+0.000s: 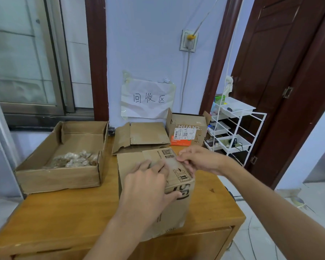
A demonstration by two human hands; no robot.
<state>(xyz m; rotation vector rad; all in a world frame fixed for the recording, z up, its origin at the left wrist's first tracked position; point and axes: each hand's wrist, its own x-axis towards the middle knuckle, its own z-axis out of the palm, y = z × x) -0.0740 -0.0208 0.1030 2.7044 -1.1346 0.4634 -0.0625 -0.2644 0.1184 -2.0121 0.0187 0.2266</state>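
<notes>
**Closed carton held by both hands at table's near right**

The cardboard box (176,212) stands closed on the wooden table (64,212), near and right of centre. The left hand (146,186) presses on its top, fingers fairly straight, thumb down the near face. The right hand (197,159) pinches with curled fingertips at the top's far right edge. An open box (58,177) sits to the left.

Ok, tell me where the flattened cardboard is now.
Head view: the flattened cardboard lies at the back middle of the table, below the paper sign, between the tray box on the left and the labelled box on the right, behind the closed box.
</notes>
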